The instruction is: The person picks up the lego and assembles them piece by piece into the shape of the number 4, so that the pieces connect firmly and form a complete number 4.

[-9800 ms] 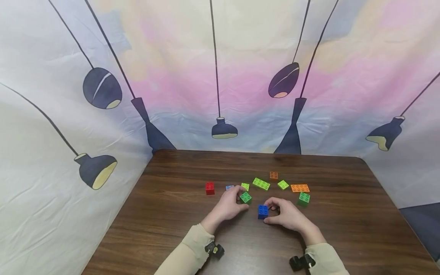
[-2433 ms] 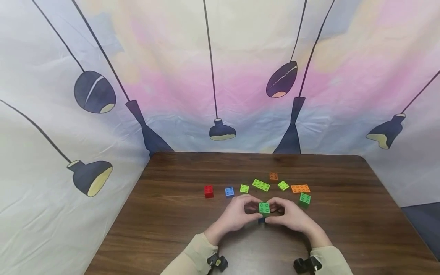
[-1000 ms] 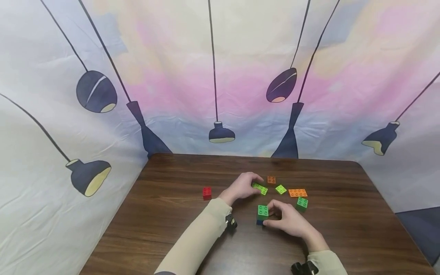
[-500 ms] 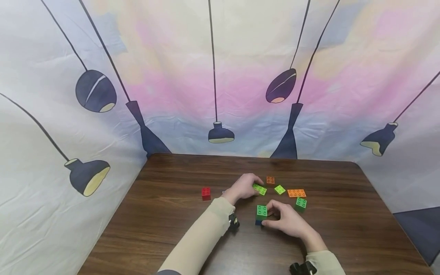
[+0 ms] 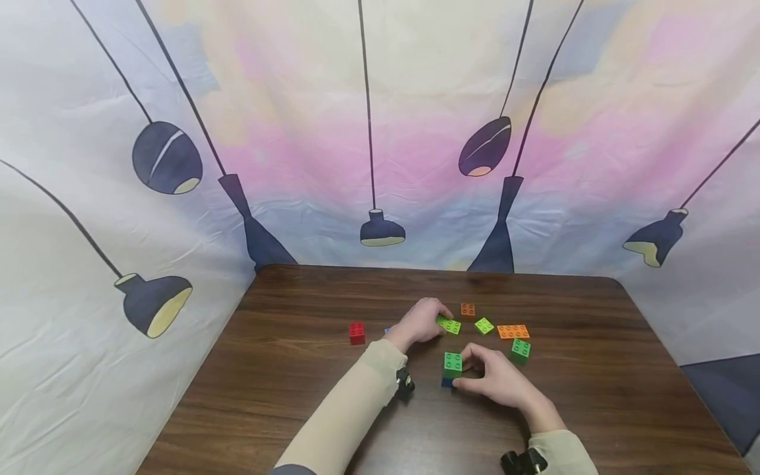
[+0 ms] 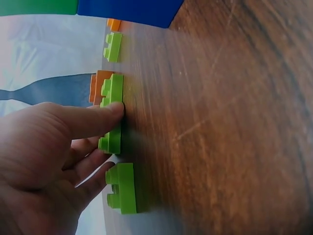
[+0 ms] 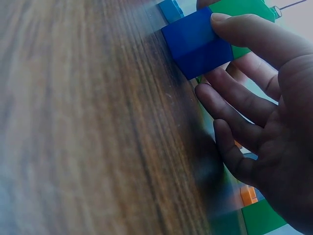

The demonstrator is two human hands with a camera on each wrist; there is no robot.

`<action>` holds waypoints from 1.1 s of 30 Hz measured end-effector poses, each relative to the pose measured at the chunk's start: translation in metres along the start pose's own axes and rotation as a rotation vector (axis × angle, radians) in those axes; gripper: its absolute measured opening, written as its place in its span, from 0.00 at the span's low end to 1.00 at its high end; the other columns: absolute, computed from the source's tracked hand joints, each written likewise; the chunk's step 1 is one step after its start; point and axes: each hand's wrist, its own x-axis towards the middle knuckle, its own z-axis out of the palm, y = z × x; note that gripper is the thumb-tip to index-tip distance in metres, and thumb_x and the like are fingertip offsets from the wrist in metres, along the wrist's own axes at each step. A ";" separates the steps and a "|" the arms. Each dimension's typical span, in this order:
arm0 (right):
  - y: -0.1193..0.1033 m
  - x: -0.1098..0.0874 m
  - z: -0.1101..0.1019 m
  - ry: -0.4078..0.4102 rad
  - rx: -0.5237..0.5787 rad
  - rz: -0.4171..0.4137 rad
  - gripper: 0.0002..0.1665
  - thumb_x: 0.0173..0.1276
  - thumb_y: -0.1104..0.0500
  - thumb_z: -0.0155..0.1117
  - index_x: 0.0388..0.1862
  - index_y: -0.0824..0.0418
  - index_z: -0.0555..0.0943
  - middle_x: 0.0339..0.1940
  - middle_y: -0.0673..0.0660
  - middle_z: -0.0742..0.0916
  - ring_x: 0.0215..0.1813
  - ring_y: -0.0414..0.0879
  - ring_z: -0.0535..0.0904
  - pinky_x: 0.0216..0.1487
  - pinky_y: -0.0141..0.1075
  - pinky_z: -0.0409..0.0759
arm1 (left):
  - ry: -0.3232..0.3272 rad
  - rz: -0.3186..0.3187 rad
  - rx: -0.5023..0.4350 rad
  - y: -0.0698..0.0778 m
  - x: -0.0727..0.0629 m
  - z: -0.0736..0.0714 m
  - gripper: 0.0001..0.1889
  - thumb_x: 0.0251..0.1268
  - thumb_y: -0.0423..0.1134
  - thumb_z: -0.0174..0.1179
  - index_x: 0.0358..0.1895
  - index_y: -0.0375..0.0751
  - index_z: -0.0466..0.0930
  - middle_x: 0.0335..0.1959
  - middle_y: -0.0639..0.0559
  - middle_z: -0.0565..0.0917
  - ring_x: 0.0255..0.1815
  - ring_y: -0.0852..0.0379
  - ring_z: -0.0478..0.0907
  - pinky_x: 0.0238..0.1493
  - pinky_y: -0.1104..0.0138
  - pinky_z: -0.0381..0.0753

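Thumb and fingers of my left hand (image 5: 420,320) pinch a long lime-green toy building brick (image 5: 453,326) at the far side of the table. In the left wrist view the thumb lies across its side, and a small lime-green brick (image 6: 126,188) sits by the other fingertips. Nearer to me, my right hand (image 5: 503,377) grips a two-brick stack, a green brick (image 5: 452,363) on top of a blue brick (image 5: 448,382). The right wrist view has the thumb on the stack near the joint between the two colours.
On the wooden table (image 5: 273,382), a red brick (image 5: 357,333) stands to the left. A light blue brick (image 5: 387,330) is mostly hidden by my left wrist. To the right lie a small orange brick (image 5: 468,309), a small lime brick (image 5: 483,326), a long orange brick (image 5: 513,332) and another green brick (image 5: 520,351).
The green brick, earlier in my left hand, now sits on the blue one. My left hand has left the stack and moved away from me to the long lime brick; the right hand stays at the stack.
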 end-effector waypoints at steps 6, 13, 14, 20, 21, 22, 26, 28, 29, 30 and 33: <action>0.000 0.000 0.000 -0.005 0.001 -0.004 0.19 0.67 0.47 0.81 0.47 0.49 0.80 0.44 0.45 0.88 0.49 0.42 0.85 0.51 0.36 0.83 | 0.021 0.013 0.003 -0.003 -0.003 -0.001 0.17 0.67 0.36 0.76 0.58 0.43 0.91 0.52 0.53 0.87 0.56 0.57 0.82 0.60 0.65 0.81; -0.002 -0.002 0.000 0.006 -0.012 -0.008 0.19 0.66 0.47 0.81 0.46 0.49 0.80 0.43 0.44 0.88 0.48 0.41 0.85 0.50 0.36 0.83 | 0.130 0.048 -0.086 -0.006 -0.019 -0.009 0.17 0.69 0.40 0.74 0.59 0.42 0.90 0.50 0.53 0.83 0.50 0.60 0.80 0.53 0.67 0.81; -0.002 -0.002 0.000 0.007 -0.015 -0.010 0.20 0.66 0.46 0.81 0.46 0.49 0.80 0.43 0.44 0.88 0.48 0.41 0.85 0.50 0.37 0.83 | 0.152 0.056 -0.118 -0.005 -0.023 -0.010 0.17 0.68 0.40 0.75 0.58 0.42 0.90 0.50 0.54 0.83 0.49 0.60 0.79 0.53 0.67 0.80; -0.002 -0.003 -0.002 0.012 -0.038 -0.014 0.19 0.67 0.46 0.81 0.47 0.49 0.80 0.43 0.43 0.88 0.48 0.42 0.85 0.49 0.37 0.83 | 0.243 0.103 -0.329 0.003 -0.056 -0.018 0.18 0.65 0.38 0.74 0.58 0.42 0.89 0.50 0.56 0.85 0.47 0.62 0.79 0.51 0.68 0.80; -0.002 -0.003 -0.003 0.014 -0.042 -0.014 0.19 0.67 0.46 0.81 0.47 0.49 0.80 0.42 0.43 0.87 0.48 0.42 0.85 0.49 0.37 0.83 | 0.247 0.116 -0.351 0.005 -0.061 -0.018 0.18 0.65 0.38 0.73 0.58 0.43 0.89 0.50 0.57 0.85 0.47 0.62 0.80 0.51 0.68 0.81; -0.003 -0.003 -0.004 0.017 -0.048 -0.013 0.19 0.66 0.47 0.81 0.47 0.49 0.80 0.42 0.43 0.87 0.47 0.42 0.84 0.49 0.37 0.83 | 0.250 0.126 -0.371 0.006 -0.066 -0.019 0.18 0.65 0.38 0.73 0.58 0.44 0.89 0.50 0.58 0.85 0.47 0.63 0.80 0.51 0.68 0.81; -0.005 -0.004 -0.005 0.012 -0.067 -0.023 0.20 0.67 0.47 0.80 0.51 0.49 0.81 0.43 0.43 0.87 0.47 0.41 0.84 0.49 0.38 0.84 | 0.252 0.155 -0.415 0.010 -0.084 -0.018 0.19 0.65 0.38 0.73 0.59 0.47 0.89 0.50 0.60 0.84 0.46 0.64 0.79 0.49 0.68 0.80; -0.006 -0.004 -0.004 0.004 -0.074 -0.032 0.21 0.68 0.46 0.80 0.53 0.49 0.81 0.44 0.43 0.87 0.48 0.41 0.84 0.49 0.38 0.84 | 0.244 0.167 -0.434 0.013 -0.092 -0.019 0.19 0.65 0.37 0.72 0.59 0.48 0.89 0.50 0.60 0.83 0.45 0.63 0.79 0.47 0.69 0.81; -0.007 -0.003 -0.004 0.000 -0.076 -0.037 0.21 0.68 0.46 0.80 0.54 0.49 0.82 0.44 0.43 0.87 0.48 0.41 0.84 0.50 0.38 0.84 | 0.238 0.177 -0.439 0.015 -0.096 -0.019 0.19 0.65 0.36 0.72 0.59 0.48 0.89 0.50 0.60 0.83 0.45 0.63 0.78 0.47 0.69 0.81; -0.007 -0.003 -0.003 -0.004 -0.076 -0.042 0.21 0.68 0.46 0.80 0.54 0.49 0.82 0.44 0.43 0.87 0.48 0.41 0.84 0.50 0.38 0.84 | 0.228 0.187 -0.442 0.016 -0.100 -0.018 0.19 0.65 0.36 0.72 0.60 0.49 0.89 0.51 0.60 0.82 0.45 0.64 0.78 0.46 0.69 0.81; -0.007 -0.001 -0.002 -0.010 -0.067 -0.049 0.21 0.68 0.46 0.80 0.55 0.49 0.82 0.44 0.42 0.88 0.48 0.40 0.85 0.50 0.38 0.84 | 0.204 0.225 -0.432 0.020 -0.107 -0.019 0.19 0.65 0.36 0.72 0.60 0.49 0.88 0.52 0.60 0.82 0.47 0.63 0.78 0.47 0.70 0.81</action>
